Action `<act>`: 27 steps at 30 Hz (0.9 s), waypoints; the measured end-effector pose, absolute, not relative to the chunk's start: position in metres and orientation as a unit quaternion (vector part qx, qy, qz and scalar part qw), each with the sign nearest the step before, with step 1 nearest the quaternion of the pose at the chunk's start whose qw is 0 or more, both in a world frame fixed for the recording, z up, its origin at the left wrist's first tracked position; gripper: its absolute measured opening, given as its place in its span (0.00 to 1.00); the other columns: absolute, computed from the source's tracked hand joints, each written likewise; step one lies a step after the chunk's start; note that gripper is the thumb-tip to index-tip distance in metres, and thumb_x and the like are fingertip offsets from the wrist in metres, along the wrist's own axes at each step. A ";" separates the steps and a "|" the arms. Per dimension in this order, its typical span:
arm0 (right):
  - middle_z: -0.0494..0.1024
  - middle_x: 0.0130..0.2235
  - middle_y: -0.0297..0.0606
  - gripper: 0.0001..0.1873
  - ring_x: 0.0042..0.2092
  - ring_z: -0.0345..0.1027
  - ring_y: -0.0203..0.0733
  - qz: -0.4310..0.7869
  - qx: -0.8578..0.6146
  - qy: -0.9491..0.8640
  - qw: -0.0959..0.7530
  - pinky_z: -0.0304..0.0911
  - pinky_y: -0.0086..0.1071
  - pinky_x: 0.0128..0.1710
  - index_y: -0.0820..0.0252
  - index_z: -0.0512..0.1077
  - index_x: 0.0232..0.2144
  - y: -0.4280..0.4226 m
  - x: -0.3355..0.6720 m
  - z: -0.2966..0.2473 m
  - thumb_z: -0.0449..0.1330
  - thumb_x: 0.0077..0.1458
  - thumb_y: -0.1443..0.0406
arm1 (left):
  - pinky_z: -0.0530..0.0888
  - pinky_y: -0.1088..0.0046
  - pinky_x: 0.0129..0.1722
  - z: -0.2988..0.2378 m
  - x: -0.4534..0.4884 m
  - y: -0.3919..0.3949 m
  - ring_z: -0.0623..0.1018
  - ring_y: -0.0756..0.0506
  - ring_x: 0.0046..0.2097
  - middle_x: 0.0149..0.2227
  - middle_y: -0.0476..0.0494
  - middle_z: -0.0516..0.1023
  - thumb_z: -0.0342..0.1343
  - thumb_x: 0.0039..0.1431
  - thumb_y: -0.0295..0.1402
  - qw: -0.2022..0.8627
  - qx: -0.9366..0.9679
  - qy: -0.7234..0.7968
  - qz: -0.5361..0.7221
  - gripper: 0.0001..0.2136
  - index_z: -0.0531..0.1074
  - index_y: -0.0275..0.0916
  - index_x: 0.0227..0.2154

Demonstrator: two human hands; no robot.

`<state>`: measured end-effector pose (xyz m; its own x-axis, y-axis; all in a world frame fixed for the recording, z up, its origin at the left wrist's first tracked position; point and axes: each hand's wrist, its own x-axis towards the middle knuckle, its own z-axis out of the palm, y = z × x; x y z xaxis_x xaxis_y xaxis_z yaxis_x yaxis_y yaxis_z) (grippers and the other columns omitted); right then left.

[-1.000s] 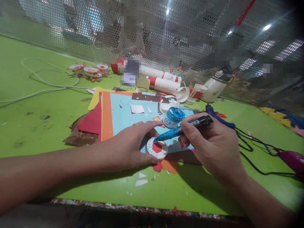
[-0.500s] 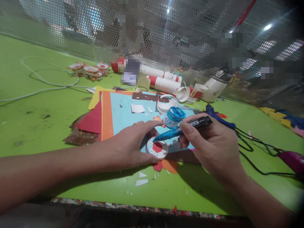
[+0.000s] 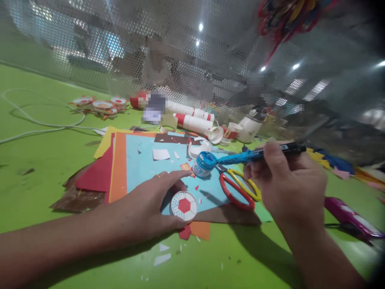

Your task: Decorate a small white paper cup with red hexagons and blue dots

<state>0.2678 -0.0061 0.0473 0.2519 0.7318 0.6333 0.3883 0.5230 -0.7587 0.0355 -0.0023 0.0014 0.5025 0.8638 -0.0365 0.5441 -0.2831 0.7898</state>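
Note:
My left hand (image 3: 144, 200) curves around a round white paper piece (image 3: 190, 196) with a red hexagon in its middle and small blue dots on its left sections. Thumb and fingers hold it at the edge. In my right hand (image 3: 290, 180) is a black marker (image 3: 291, 148), its front end thickly coated in blue. The coated tip reaches the mouth of a small open jar of blue paint (image 3: 202, 169). That jar stands on a light blue paper sheet (image 3: 140, 156), close to my left index finger. Scissors (image 3: 249, 206) with red and yellow handles lie between the jar and my right hand.
Colored sheets, a red one (image 3: 96, 174) among them, pile up at left. Stacked paper cups (image 3: 194, 125) and a white jug (image 3: 249, 129) stand behind. Several round crafts (image 3: 104, 106) sit far left near a white cable (image 3: 70, 127). At right lies a purple object (image 3: 350, 218).
The marker's tip has left the round paper piece and moved up and right to the paint jar. My left hand keeps its hold. The view has shifted, showing the scissors more fully.

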 end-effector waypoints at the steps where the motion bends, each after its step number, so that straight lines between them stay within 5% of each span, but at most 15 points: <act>1: 0.69 0.19 0.28 0.13 0.19 0.64 0.34 0.122 -0.465 -0.569 0.667 0.64 0.31 0.19 0.57 0.71 0.28 -0.001 0.273 0.049 0.64 0.56 0.55 | 0.71 0.62 0.49 0.001 0.035 -0.002 0.74 0.38 0.49 0.52 0.42 0.73 0.64 0.48 0.37 0.386 0.775 0.456 0.205 0.38 0.58 0.45 0.62; 14: 0.69 0.16 0.28 0.16 0.17 0.63 0.32 0.085 -0.530 -0.605 0.589 0.61 0.29 0.17 0.58 0.71 0.24 0.019 0.286 0.045 0.66 0.53 0.54 | 0.70 0.63 0.51 -0.005 0.032 0.000 0.73 0.38 0.51 0.52 0.44 0.73 0.64 0.49 0.38 0.382 0.786 0.444 0.200 0.37 0.56 0.46 0.63; 21: 0.69 0.17 0.28 0.13 0.18 0.63 0.34 0.105 -0.490 -0.583 0.639 0.64 0.31 0.19 0.56 0.71 0.26 0.019 0.289 0.048 0.66 0.54 0.55 | 0.69 0.62 0.52 0.002 0.035 -0.002 0.74 0.38 0.50 0.52 0.44 0.73 0.63 0.49 0.37 0.382 0.782 0.455 0.188 0.36 0.58 0.44 0.62; 27: 0.71 0.19 0.29 0.11 0.20 0.67 0.35 0.112 -0.512 -0.640 0.562 0.66 0.31 0.22 0.58 0.72 0.28 0.015 0.282 0.043 0.64 0.56 0.57 | 0.69 0.62 0.52 -0.002 0.035 0.000 0.74 0.38 0.50 0.52 0.43 0.73 0.64 0.49 0.38 0.387 0.782 0.445 0.201 0.37 0.57 0.44 0.63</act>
<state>0.2820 0.0152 0.0426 0.1550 0.7811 0.6048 0.5291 0.4514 -0.7186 0.0348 0.0004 -0.0018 0.5234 0.8516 -0.0295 0.5401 -0.3047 0.7845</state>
